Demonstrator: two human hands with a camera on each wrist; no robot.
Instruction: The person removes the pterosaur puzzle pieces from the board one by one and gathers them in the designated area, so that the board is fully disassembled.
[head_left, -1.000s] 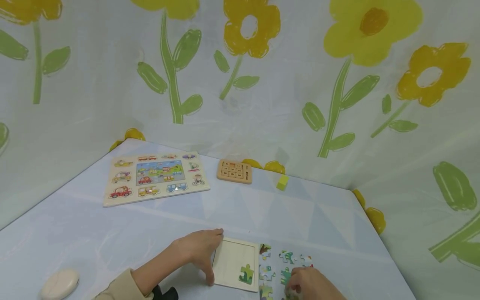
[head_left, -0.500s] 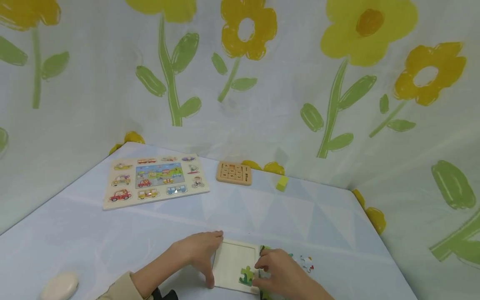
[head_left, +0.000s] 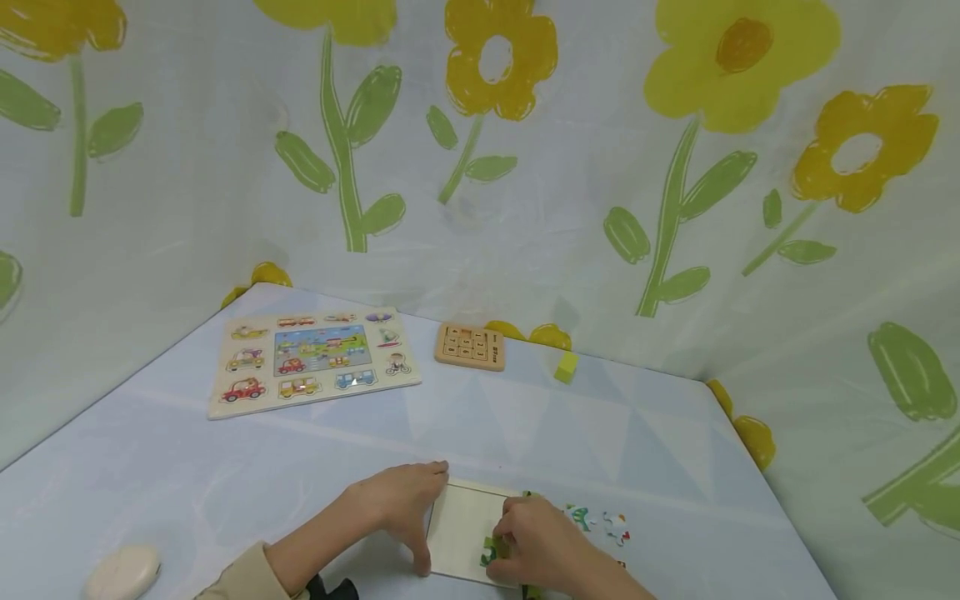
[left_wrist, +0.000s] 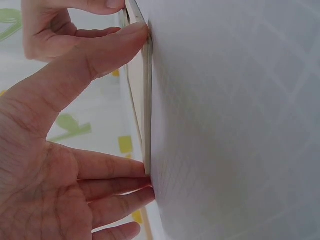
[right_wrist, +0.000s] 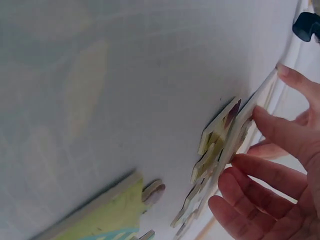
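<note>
A square wooden puzzle tray [head_left: 459, 525] lies at the front of the table. My left hand [head_left: 397, 507] spans its left side, thumb at the near corner and fingers at the far one; the left wrist view shows them against the tray's edge [left_wrist: 148, 110]. Over the tray's right side, my right hand [head_left: 542, 543] pinches with thumb and forefinger at a green jigsaw piece [head_left: 488, 552] inside the rim. Part of that piece is hidden by the fingers. Loose jigsaw pieces [right_wrist: 215, 140] lie along the tray's right edge, partly covered by the right hand in the head view.
More jigsaw pieces [head_left: 617, 527] lie to the right. Farther back are a vehicle picture puzzle board [head_left: 315, 362], a wooden number slide puzzle [head_left: 470, 347] and a yellow-green block [head_left: 566, 367]. A cream rounded object [head_left: 123, 572] sits at front left. Flowered fabric [head_left: 480, 167] rises behind.
My right hand has moved left from the loose pieces onto the right side of the tray, to the green piece there. The left hand has stayed on the tray.
</note>
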